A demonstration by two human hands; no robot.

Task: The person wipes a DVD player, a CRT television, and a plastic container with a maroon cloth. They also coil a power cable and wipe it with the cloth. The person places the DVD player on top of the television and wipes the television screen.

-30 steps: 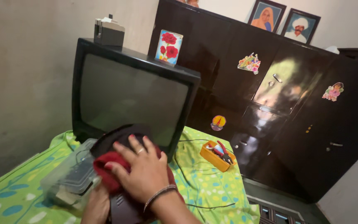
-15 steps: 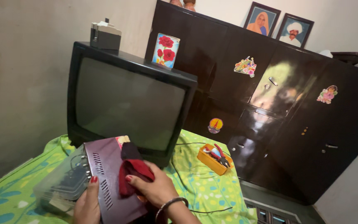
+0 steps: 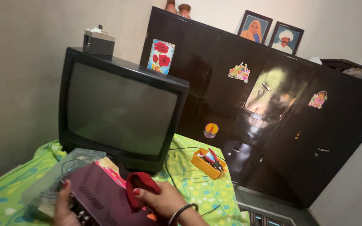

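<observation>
Set-top box [image 3: 101, 199], a flat maroon metal case with vent slots along one side and a bright sticker near its far corner, sits low in the near left of the view, tilted up off the green spotted bedsheet [image 3: 197, 184] and just in front of the black television [image 3: 118, 109]. The left hand [image 3: 63, 205] grips its near left edge, fingers curled around the side where small sockets show. The right hand [image 3: 164, 201] is closed on a bunched red cloth [image 3: 141, 186] and presses it onto the box's top panel. It looks like wiping is under way on the top face; carrying on would likely call for a steady hold from the left hand while the cloth sweeps toward the vents. A clear plastic container [image 3: 59, 175] lies just left of the box, and an orange tray [image 3: 206, 161] of tools rests farther right.
</observation>
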